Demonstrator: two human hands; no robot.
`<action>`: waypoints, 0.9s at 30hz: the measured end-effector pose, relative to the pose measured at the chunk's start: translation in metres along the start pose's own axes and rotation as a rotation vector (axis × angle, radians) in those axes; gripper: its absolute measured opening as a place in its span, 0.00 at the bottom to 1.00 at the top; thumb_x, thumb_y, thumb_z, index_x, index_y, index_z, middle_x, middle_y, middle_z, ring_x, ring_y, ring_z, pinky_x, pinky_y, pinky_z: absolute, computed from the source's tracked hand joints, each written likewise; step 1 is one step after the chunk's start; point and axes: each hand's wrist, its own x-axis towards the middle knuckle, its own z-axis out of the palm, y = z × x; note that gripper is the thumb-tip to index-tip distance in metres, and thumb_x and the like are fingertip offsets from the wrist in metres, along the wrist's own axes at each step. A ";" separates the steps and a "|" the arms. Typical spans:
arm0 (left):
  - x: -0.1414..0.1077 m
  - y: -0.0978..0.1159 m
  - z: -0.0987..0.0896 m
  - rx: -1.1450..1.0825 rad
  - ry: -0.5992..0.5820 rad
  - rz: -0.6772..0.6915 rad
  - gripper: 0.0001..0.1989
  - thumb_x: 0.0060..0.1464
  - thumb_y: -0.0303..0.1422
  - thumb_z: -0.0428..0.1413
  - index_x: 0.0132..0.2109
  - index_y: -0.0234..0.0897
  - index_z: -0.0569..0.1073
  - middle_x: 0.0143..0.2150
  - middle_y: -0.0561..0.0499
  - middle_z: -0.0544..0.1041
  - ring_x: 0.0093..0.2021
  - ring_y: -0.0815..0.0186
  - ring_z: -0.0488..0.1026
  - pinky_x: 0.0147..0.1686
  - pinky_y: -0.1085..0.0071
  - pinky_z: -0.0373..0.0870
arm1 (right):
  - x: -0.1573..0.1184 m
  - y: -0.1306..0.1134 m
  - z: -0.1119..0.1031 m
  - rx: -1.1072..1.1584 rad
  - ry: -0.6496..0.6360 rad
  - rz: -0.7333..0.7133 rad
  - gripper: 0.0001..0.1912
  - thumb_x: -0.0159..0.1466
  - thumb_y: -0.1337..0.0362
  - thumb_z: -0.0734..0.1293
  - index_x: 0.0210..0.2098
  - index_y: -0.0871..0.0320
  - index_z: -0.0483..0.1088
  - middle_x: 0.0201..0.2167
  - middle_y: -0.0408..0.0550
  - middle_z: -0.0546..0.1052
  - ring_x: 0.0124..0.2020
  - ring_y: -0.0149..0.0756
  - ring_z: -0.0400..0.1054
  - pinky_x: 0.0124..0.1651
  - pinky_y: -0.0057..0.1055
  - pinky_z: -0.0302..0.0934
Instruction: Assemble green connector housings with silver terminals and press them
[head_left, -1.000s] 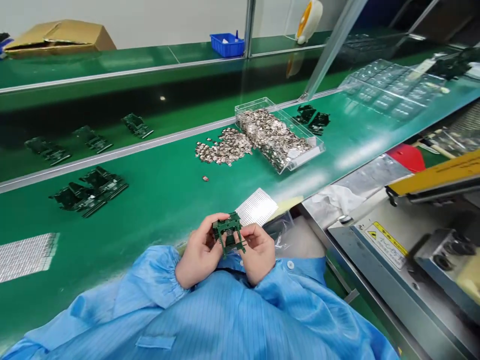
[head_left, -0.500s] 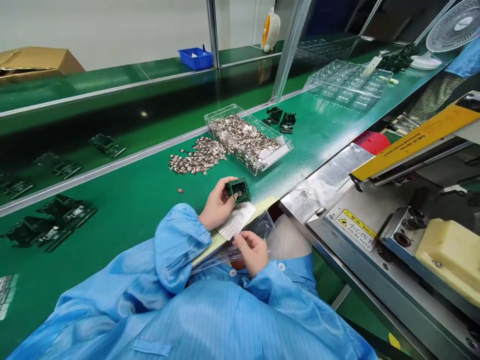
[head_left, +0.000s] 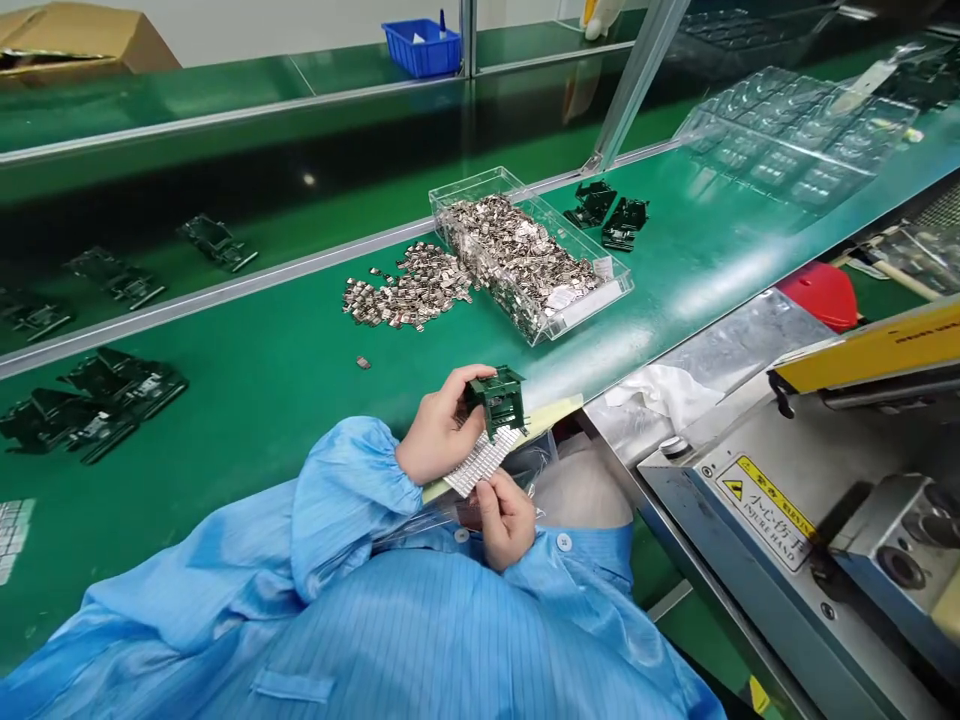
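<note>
My left hand point(head_left: 441, 428) grips a dark green plastic frame part point(head_left: 501, 402) between thumb and fingers, above the bench's near edge. Under it lies a sheet of small white labels point(head_left: 480, 466), partly covered by the hand. My right hand point(head_left: 507, 515) is closed at the lower corner of this sheet, thumb against the index finger; anything between the fingertips is too small to make out. A pile of small metal pieces point(head_left: 416, 288) and a clear tray point(head_left: 592, 320) full of such pieces are farther back. One single piece point(head_left: 363, 362) sits apart on the green bench.
More green parts lie at left point(head_left: 120, 395) and behind the tray point(head_left: 626, 222). Clear blister trays point(head_left: 795, 140) stand at the back right. A machine with a warning label point(head_left: 765, 510) flanks me on the right. A blue bin point(head_left: 422, 50) rests on the shelf.
The camera view has shifted. The green part in my left hand has turned, showing its open frame side. My right hand remains at the label sheet's lower corner.
</note>
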 end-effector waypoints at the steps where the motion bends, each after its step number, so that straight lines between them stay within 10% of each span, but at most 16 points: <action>1: 0.001 0.001 0.000 0.019 -0.007 0.006 0.21 0.56 0.24 0.52 0.57 0.38 0.65 0.38 0.51 0.74 0.29 0.71 0.69 0.29 0.76 0.65 | 0.002 0.001 -0.001 -0.033 -0.010 -0.040 0.16 0.70 0.61 0.57 0.27 0.56 0.66 0.25 0.45 0.68 0.28 0.35 0.63 0.32 0.31 0.56; 14: 0.006 0.005 -0.006 -0.104 0.019 -0.028 0.19 0.57 0.27 0.53 0.56 0.37 0.65 0.35 0.52 0.74 0.28 0.71 0.68 0.30 0.75 0.67 | 0.000 0.053 -0.028 -0.514 -0.225 0.139 0.14 0.48 0.71 0.71 0.12 0.53 0.66 0.09 0.41 0.62 0.12 0.32 0.53 0.20 0.30 0.44; 22: -0.032 0.013 -0.021 -0.550 0.046 -0.247 0.19 0.60 0.38 0.54 0.55 0.40 0.62 0.44 0.47 0.72 0.40 0.64 0.74 0.37 0.67 0.77 | 0.014 -0.029 -0.063 -0.418 -0.184 0.105 0.06 0.63 0.61 0.68 0.32 0.53 0.77 0.25 0.44 0.78 0.23 0.37 0.71 0.26 0.31 0.62; 27: -0.035 0.002 -0.019 -0.475 0.042 -0.215 0.18 0.62 0.36 0.52 0.57 0.39 0.62 0.43 0.47 0.72 0.38 0.65 0.73 0.39 0.67 0.76 | 0.042 -0.068 -0.044 -0.273 -0.019 -0.087 0.05 0.65 0.66 0.66 0.37 0.53 0.76 0.35 0.48 0.75 0.37 0.38 0.72 0.39 0.33 0.66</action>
